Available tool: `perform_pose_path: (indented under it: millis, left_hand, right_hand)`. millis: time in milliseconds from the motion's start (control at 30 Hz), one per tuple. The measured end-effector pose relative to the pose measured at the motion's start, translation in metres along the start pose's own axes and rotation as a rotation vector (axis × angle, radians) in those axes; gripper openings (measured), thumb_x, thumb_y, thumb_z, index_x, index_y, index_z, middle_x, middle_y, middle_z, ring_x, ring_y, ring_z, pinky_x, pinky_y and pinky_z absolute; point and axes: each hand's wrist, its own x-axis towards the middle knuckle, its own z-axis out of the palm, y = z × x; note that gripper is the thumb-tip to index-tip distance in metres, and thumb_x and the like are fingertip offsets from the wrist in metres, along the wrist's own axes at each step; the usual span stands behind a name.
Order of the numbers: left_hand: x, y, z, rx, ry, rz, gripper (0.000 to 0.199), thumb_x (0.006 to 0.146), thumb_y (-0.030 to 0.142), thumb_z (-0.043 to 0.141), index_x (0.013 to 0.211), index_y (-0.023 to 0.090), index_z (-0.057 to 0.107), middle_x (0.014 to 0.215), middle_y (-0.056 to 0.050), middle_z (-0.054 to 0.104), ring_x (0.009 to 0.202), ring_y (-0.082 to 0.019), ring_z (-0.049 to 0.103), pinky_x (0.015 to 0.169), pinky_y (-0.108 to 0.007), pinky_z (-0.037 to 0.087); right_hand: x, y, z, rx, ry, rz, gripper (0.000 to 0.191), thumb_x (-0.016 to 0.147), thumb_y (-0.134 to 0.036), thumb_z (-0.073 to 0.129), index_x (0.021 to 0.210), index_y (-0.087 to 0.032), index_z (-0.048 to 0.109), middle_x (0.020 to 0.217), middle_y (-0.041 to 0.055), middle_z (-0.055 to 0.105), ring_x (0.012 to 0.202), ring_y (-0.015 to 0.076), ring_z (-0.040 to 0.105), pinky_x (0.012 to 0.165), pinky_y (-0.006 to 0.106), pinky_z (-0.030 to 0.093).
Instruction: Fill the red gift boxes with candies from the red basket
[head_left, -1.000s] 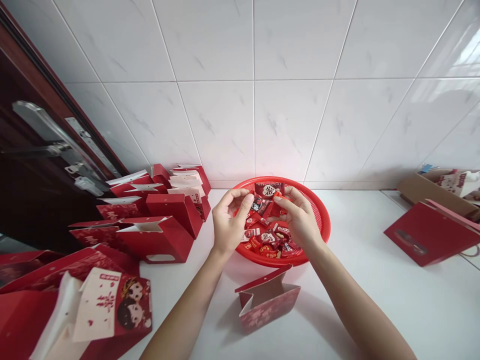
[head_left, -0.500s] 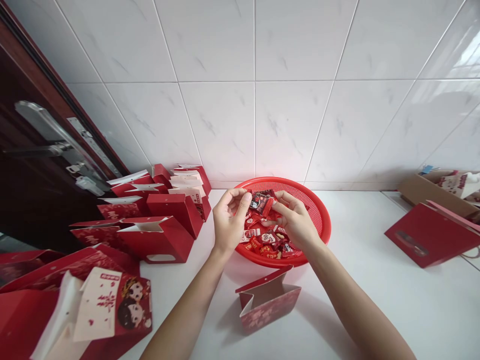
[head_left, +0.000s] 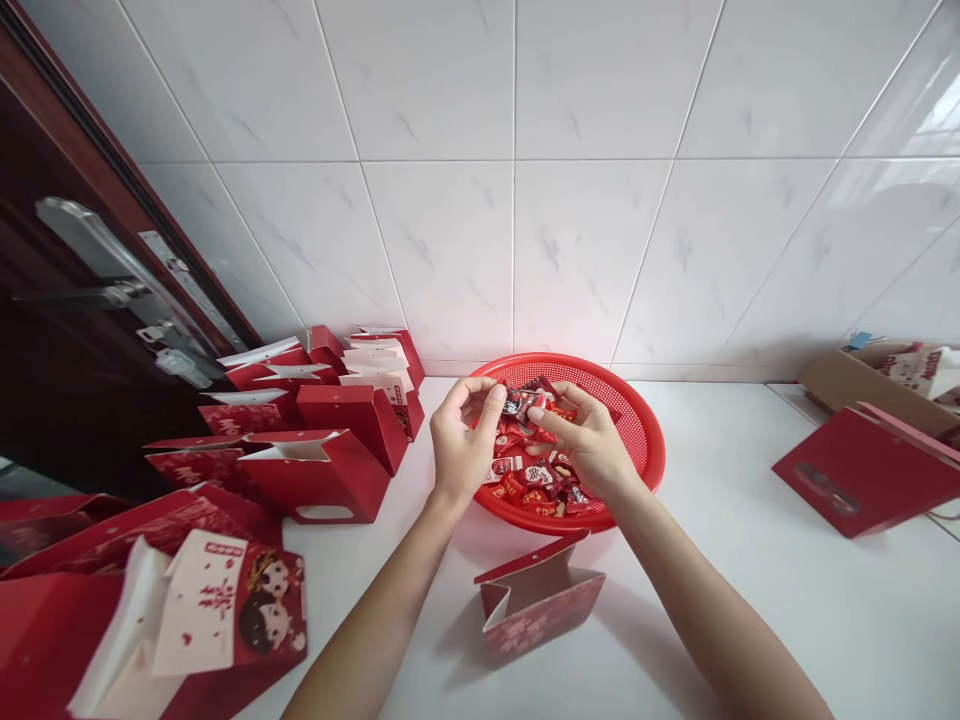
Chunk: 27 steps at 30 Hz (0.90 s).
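Observation:
A red plastic basket point(head_left: 651, 450) with perforated sides stands on the white counter, with wrapped candies point(head_left: 536, 480) in its bottom. Over it, my left hand point(head_left: 466, 432) pinches one end of a dark red and black wrapped candy point(head_left: 519, 404) between thumb and fingers. My right hand point(head_left: 592, 440) is closed on the other end of the same candy, its thumb laid along the wrapper. Some fingers of both hands are hidden behind the candy and the palms. Just in front of the basket, between my forearms, a small red gift box point(head_left: 540, 610) stands with its top open.
Several red gift boxes point(head_left: 330, 470) crowd the left side, the nearest ones point(head_left: 225, 620) printed with cartoon figures. At right are another red box point(head_left: 862, 470) and a cardboard carton point(head_left: 840, 375). A tiled wall point(head_left: 442, 250) rises behind; a dark door point(head_left: 67, 380) is at left.
My right thumb has shifted left onto the candy's wrapper. Both hands stay over the basket, and the view has moved very slightly.

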Motion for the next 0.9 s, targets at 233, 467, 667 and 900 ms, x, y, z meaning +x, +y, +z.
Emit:
perform_pose_path:
  millis: [233,467,667,900]
  left_hand:
    - [0.006,0.006,-0.008,-0.038,-0.164,-0.061,0.025,0.084,0.044,0.077,0.084,0.019,0.078,0.084,-0.005,0.077,0.082,-0.021,0.072,0.077,-0.03,0.059]
    - [0.004,0.008,-0.006,-0.154,-0.137,-0.157,0.038,0.077,0.054,0.083,0.069,0.018,0.075,0.069,-0.001,0.068,0.068,-0.016,0.06,0.065,-0.027,0.053]
    - [0.003,0.007,0.001,-0.203,-0.12,-0.195,0.04,0.075,0.056,0.085,0.071,0.018,0.074,0.073,-0.002,0.07,0.074,-0.017,0.063,0.071,-0.028,0.055]
    - [0.009,0.068,-0.061,0.252,-0.689,0.036,0.017,0.088,0.041,0.075,0.081,0.026,0.078,0.107,-0.008,0.077,0.108,-0.028,0.072,0.097,-0.038,0.056]
  right_hand:
    - [-0.002,-0.005,-0.003,-0.121,0.023,-0.093,0.037,0.07,-0.04,0.093,0.09,-0.019,0.07,0.09,0.0024,0.073,0.079,0.0195,0.072,0.061,0.031,0.065]
    - [-0.002,-0.006,-0.004,-0.061,-0.023,-0.065,0.038,0.069,-0.04,0.094,0.078,-0.019,0.064,0.08,-0.0009,0.07,0.069,0.0159,0.069,0.051,0.024,0.06]
    - [-0.002,-0.009,-0.004,-0.084,-0.006,-0.098,0.038,0.07,-0.043,0.094,0.077,-0.02,0.064,0.078,-0.0001,0.07,0.066,0.0162,0.068,0.048,0.025,0.059]
    - [-0.009,-0.049,-0.037,-0.243,-0.054,-0.173,0.031,0.073,-0.037,0.093,0.08,-0.02,0.068,0.079,0.002,0.074,0.062,0.0156,0.068,0.053,0.028,0.06]
